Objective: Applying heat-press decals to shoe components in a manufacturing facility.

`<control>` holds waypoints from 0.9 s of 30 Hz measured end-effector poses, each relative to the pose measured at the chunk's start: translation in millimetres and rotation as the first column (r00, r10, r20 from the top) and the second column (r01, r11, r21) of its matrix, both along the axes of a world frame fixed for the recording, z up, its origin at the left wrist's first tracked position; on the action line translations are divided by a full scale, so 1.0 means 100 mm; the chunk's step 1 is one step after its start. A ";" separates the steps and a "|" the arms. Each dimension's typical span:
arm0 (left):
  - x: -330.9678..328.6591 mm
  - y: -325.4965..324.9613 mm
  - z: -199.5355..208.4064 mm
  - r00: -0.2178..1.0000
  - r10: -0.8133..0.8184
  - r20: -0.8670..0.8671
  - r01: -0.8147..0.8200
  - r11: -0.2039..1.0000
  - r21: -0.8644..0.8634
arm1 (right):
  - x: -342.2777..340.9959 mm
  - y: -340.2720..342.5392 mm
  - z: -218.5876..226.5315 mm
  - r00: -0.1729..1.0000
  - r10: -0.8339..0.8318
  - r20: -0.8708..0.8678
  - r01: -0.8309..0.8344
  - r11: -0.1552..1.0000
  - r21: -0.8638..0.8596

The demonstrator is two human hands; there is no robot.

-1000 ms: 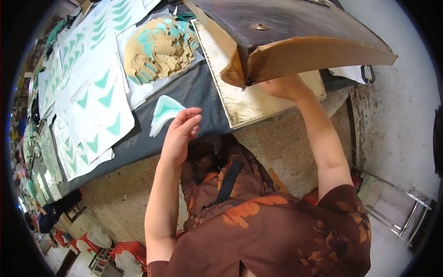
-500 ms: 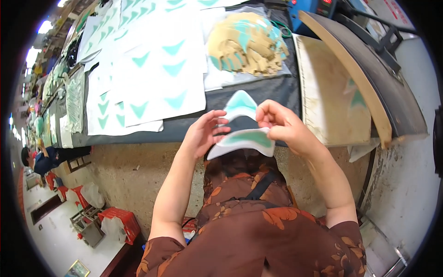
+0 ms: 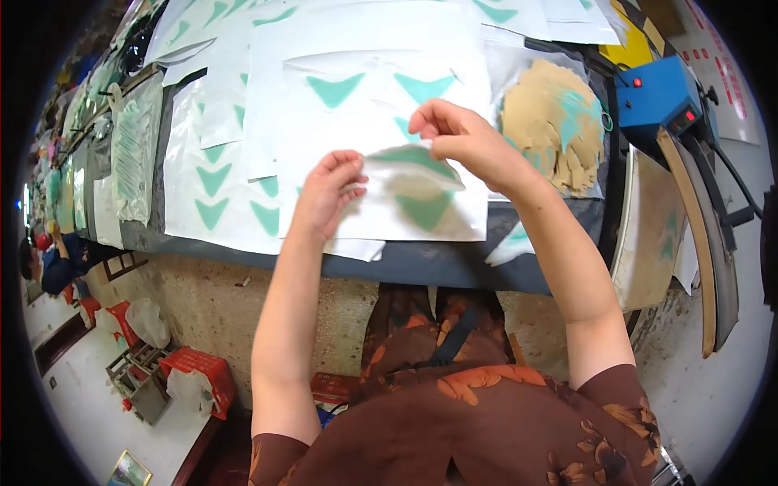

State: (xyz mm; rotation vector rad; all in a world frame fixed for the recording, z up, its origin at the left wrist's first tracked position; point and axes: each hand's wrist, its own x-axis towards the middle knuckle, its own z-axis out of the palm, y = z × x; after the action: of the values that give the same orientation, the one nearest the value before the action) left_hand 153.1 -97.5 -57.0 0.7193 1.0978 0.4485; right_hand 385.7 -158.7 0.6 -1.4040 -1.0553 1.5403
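Note:
A curved white cut piece with a green patch (image 3: 413,160) is stretched between my two hands over the sheets. My left hand (image 3: 331,188) pinches its left end with curled fingers. My right hand (image 3: 474,147) has its thumb against the upper right edge; its fingers are bent, and part of the grip is hidden. Beneath lies a white sheet (image 3: 340,134) bearing several green chevron shapes. A similar white and green piece (image 3: 512,245) rests near the table's front edge, partly covered by my right forearm.
Right of the sheets sits a heap of tan cut pieces (image 3: 551,134) on clear plastic. A blue machine (image 3: 658,93) with red lights and a curved board (image 3: 701,243) stand at the right. Farther left, a person (image 3: 61,263) and a red crate (image 3: 198,377) are in view.
Both hands have moved forward over the sheets, carrying the curved piece away from my body. The other piece stays by the table's front edge. The head view has shifted left.

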 end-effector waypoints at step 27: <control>-0.66 1.31 -0.73 0.843 -0.043 -0.535 0.354 0.794 0.494 | -1.50 0.13 -1.11 0.630 -0.130 0.766 -0.323 0.853 0.410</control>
State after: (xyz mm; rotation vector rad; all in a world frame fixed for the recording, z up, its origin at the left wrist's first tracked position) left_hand 87.5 33.5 -130.2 1.5592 1.3604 0.4174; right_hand 235.3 -145.3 -110.8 -1.6366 -1.9303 0.5358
